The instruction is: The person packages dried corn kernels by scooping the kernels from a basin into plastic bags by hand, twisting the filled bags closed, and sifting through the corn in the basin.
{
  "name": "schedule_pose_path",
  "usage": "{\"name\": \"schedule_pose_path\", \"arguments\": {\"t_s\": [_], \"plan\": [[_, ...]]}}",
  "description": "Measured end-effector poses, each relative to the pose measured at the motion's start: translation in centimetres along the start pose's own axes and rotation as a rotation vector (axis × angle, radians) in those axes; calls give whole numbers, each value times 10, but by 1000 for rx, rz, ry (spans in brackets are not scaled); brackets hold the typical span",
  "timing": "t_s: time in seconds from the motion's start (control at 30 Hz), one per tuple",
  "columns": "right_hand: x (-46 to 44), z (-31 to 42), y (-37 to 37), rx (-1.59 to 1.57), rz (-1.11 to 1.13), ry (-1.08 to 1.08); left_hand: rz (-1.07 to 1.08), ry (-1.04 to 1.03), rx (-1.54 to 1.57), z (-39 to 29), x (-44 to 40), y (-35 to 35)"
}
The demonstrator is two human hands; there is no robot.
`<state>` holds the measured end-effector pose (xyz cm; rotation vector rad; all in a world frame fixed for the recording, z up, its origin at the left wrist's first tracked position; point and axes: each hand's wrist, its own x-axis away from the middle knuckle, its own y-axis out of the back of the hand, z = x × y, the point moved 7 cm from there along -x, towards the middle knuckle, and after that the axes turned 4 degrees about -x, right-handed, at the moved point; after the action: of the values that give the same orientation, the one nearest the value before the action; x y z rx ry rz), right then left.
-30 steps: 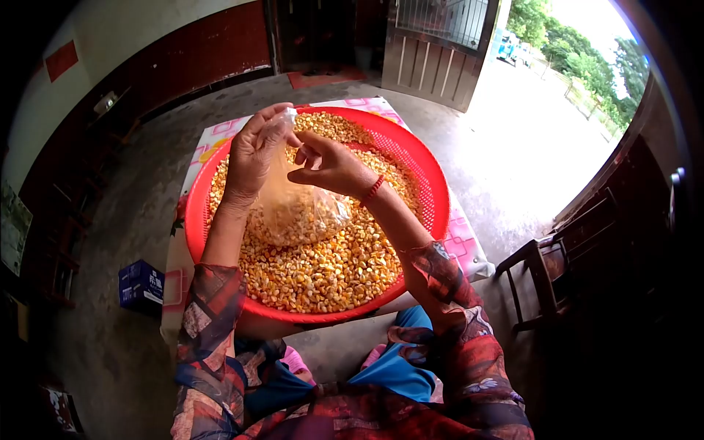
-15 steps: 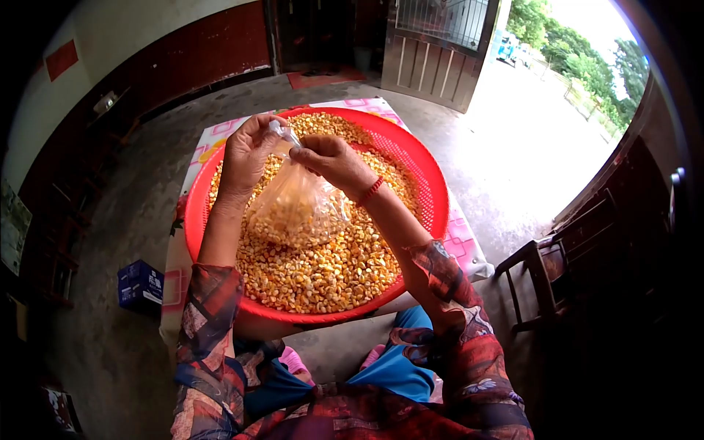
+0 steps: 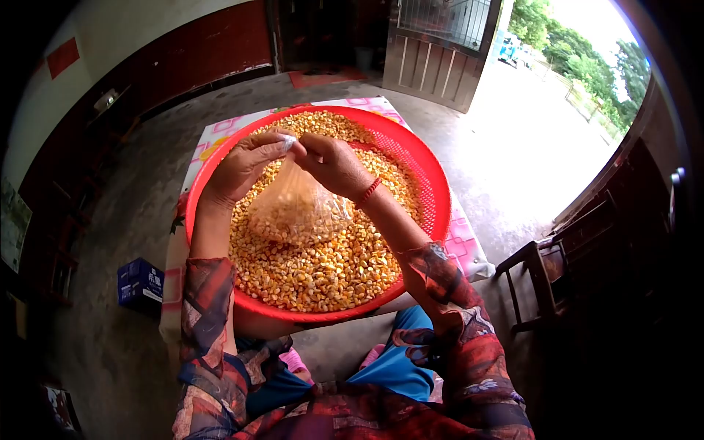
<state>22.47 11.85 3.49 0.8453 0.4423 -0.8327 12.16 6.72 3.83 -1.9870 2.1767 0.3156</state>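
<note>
Pink-and-white covering lies over the table, which carries a wide, round red basket with perforated walls. Loose corn kernels fill much of the basket. The clear plastic bag is inside the rim, its broad lower part against the kernels, left of the basket's middle as viewed. Kernels show through the plastic. The bag's long axis runs from this wide base, nearest the wearer, up to a gathered neck pointing upward and toward the far rim; the outline narrows to the top. The left hand pinches the twisted neck between thumb and fingers. The right hand, close beside it, has its fingers curled and pressed together at the same neck. A red bracelet circles the right wrist.
</note>
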Motion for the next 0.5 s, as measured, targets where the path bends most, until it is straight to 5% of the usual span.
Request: {"name": "schedule_pose_path", "arguments": {"t_s": [0.17,0.23,0.3,0.43,0.5], "plan": [[7,-6,-4,-422,93,-184,-250,-251,34,-8,-8,16],[1,4,5,-803,8,-135,-347,-224,-241,1,-8,36],[-5,3,19,-983,-41,-83,-330,-59,-911,16,-8,48],[-2,-4,39,-790,-119,-18,-243,74,-909,34,-9,50],[1,-11,43,394,-167,-29,-212,106,-881,36,-10,50]]}}
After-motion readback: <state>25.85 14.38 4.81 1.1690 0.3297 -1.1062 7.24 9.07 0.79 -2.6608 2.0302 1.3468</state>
